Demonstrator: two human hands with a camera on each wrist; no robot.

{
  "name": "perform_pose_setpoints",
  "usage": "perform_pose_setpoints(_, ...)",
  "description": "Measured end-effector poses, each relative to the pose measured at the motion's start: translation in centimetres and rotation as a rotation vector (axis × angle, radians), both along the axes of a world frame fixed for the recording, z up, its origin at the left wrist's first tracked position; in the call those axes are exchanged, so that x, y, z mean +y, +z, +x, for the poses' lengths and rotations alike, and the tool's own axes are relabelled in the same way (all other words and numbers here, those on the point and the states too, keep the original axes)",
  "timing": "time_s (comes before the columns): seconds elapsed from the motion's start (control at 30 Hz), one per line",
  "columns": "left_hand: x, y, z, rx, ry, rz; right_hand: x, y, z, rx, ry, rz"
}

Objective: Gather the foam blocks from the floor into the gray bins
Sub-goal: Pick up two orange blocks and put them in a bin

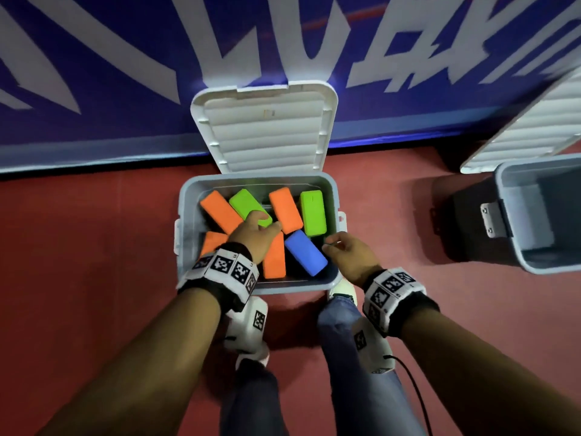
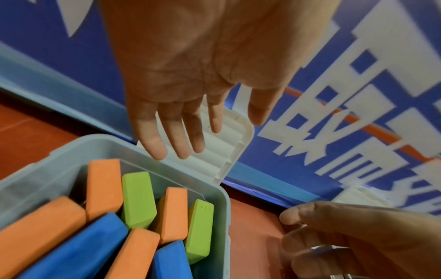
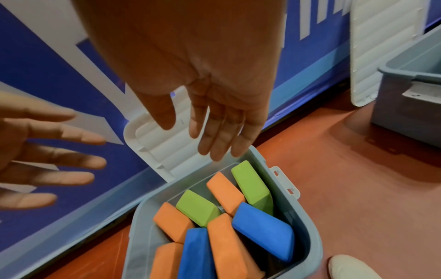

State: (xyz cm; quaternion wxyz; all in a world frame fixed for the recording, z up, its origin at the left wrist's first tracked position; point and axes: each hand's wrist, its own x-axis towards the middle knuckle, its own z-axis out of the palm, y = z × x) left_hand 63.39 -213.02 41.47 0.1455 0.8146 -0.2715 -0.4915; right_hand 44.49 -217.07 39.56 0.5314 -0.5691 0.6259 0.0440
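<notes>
A gray bin (image 1: 188, 199) stands on the red floor in front of me, its white lid (image 1: 264, 127) open against the wall. Inside lie several foam blocks: orange ones (image 1: 284, 209), two green ones (image 1: 312, 212) and a blue one (image 1: 306, 253); the right wrist view shows a second blue block (image 3: 197, 251). My left hand (image 1: 264, 223) hovers over the bin's left half, fingers straight and spread (image 2: 181, 136), holding nothing. My right hand (image 1: 334, 245) hangs over the bin's near right corner, fingers relaxed (image 3: 214, 139), also empty.
A second gray bin (image 1: 515, 247) stands to the right, its white lid (image 1: 528, 121) leaning on the blue wall (image 1: 94, 89); its visible inside holds no blocks. My legs and a white shoe (image 3: 353, 268) are close to the first bin's near edge.
</notes>
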Motion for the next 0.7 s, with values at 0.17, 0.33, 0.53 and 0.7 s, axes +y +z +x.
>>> perform_pose_setpoints(0.17,4.9,3.8,0.9,0.042,-0.176,-0.056,7.1,3.7,0.1,-0.002,-0.129,-0.046)
perform_pose_setpoints(0.33,9.3,7.6,-1.0,0.036,-0.373,-0.024,14.5,7.4,-2.7,0.006,-0.274,-0.035)
perform_pose_setpoints(0.53,10.4,11.8,-11.2,0.048,-0.609,-0.085,20.5,12.9,-11.3,0.019,-0.466,-0.089)
perform_pose_setpoints(0.7,13.2,14.3,-23.3,0.081,-0.855,-0.135,26.8,15.1,-20.8,0.061,-0.608,-0.103)
